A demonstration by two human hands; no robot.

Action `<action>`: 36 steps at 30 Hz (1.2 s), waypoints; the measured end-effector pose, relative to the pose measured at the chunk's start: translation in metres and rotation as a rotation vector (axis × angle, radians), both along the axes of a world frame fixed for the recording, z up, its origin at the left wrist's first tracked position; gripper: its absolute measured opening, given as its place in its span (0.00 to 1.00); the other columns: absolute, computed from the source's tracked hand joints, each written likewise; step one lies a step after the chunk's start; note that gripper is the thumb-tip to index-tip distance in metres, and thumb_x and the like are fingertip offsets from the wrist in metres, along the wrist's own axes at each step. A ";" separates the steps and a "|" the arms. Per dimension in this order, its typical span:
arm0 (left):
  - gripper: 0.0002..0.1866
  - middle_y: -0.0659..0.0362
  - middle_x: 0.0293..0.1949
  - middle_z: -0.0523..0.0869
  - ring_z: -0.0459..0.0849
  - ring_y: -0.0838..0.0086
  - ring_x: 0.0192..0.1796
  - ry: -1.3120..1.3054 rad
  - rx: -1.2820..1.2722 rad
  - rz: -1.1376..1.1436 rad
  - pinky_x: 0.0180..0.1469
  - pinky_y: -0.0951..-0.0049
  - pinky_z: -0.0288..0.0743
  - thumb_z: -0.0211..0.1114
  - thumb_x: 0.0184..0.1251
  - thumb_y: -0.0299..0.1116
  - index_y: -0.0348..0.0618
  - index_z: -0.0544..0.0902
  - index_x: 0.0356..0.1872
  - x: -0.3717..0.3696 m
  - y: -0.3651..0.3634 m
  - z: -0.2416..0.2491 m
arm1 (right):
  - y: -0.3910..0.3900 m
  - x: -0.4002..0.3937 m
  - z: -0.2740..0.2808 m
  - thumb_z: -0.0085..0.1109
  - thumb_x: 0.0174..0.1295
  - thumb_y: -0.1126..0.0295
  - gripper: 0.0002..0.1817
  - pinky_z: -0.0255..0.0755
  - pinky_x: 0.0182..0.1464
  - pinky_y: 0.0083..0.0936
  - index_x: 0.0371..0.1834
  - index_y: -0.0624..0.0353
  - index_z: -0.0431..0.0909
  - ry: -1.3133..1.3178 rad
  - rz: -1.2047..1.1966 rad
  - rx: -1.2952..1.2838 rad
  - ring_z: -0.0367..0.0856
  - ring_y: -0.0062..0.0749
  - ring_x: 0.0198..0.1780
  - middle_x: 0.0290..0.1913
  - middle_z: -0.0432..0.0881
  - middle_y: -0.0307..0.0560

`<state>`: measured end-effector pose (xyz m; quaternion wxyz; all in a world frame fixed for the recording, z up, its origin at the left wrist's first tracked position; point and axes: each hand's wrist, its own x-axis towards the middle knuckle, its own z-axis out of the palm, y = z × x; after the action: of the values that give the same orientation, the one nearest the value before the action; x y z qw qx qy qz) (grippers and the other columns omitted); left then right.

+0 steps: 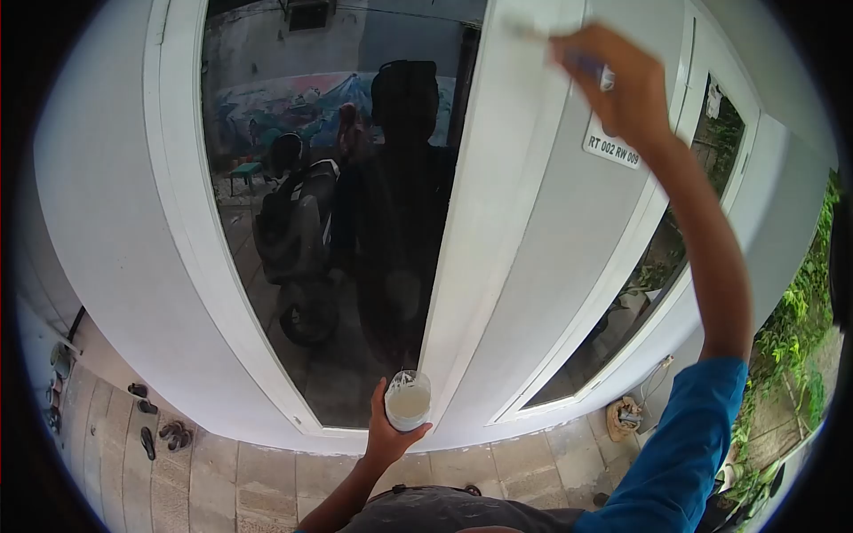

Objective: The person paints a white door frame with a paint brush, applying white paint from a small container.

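My left hand [386, 441] is wrapped round a clear plastic cup [409, 404] of white paint, held low in front of the dark window [338, 355]. White smears mark the inside of its wall. Raised at the upper right, my right hand [622, 82] grips a paintbrush [529, 32]. The bristle end is smeared by motion and points left, overlapping the wide white frame [511, 115] beside the glass. Below the fingers, a white address plate [613, 147] on the grey wall is partly covered by the hand.
A second narrow window [613, 324] stands to the right. Sandals [173, 434] lie on the paving [267, 471] at the lower left. A brown bag [624, 417] sits by the wall base, with green plants [795, 355] at far right. The glass reflects a motorbike.
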<state>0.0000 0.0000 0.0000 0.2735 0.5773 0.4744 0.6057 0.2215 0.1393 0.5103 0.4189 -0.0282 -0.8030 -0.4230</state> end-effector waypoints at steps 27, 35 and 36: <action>0.62 0.44 0.61 0.75 0.78 0.58 0.63 -0.061 0.052 0.035 0.65 0.60 0.70 0.84 0.43 0.34 0.39 0.47 0.75 0.007 -0.001 -0.001 | -0.041 -0.027 -0.025 0.67 0.63 0.66 0.08 0.78 0.40 0.25 0.38 0.59 0.85 -0.198 -0.229 -0.484 0.85 0.33 0.33 0.32 0.86 0.46; 0.62 0.44 0.61 0.76 0.78 0.59 0.63 -0.050 0.062 0.034 0.65 0.60 0.70 0.84 0.44 0.33 0.39 0.47 0.75 0.008 0.001 -0.002 | -0.030 -0.027 0.125 0.66 0.65 0.68 0.10 0.77 0.36 0.23 0.36 0.66 0.83 0.292 0.082 -0.110 0.81 0.22 0.31 0.29 0.85 0.41; 0.62 0.44 0.61 0.76 0.78 0.59 0.63 -0.048 0.060 0.033 0.65 0.60 0.70 0.84 0.44 0.33 0.39 0.47 0.75 0.008 0.001 -0.002 | -0.029 -0.034 0.133 0.66 0.64 0.69 0.10 0.77 0.35 0.25 0.35 0.66 0.83 0.327 0.140 -0.004 0.82 0.24 0.31 0.29 0.85 0.44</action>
<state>0.0075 0.0013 -0.0016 0.2572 0.5627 0.4589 0.6377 0.1877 0.1101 0.6433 0.5721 -0.0413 -0.7251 -0.3811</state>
